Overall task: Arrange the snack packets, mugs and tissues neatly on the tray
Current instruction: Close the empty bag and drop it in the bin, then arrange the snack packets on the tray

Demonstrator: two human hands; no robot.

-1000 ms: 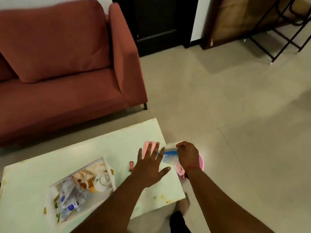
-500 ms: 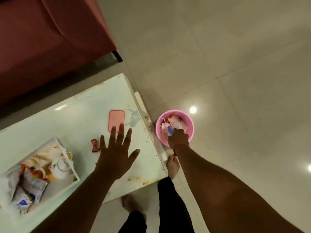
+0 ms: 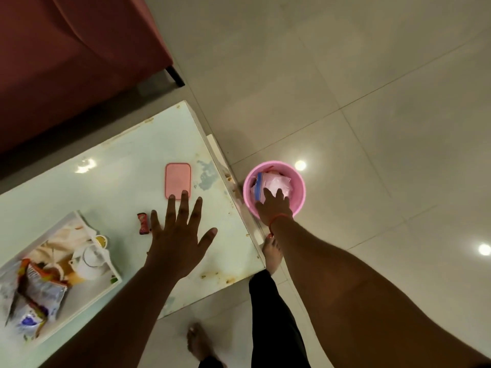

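A white tray sits at the left of the pale table. It holds several crumpled snack packets and a white mug. My left hand hovers flat over the table with its fingers spread and nothing in it. Just left of it lies a small red wrapper. My right hand reaches down into a pink bin on the floor. Its fingers are stretched out over a clear plastic packet with a blue strip that lies in the bin.
A flat pink rectangle lies on the table beyond my left fingertips. A red sofa stands behind the table. The bin stands against the table's right edge, on a tiled floor. My bare feet are at the table's near corner.
The view has tilted down to the floor. My right hand carried the packet off the table edge into the pink bin and its fingers have loosened. My left hand stays spread over the table.
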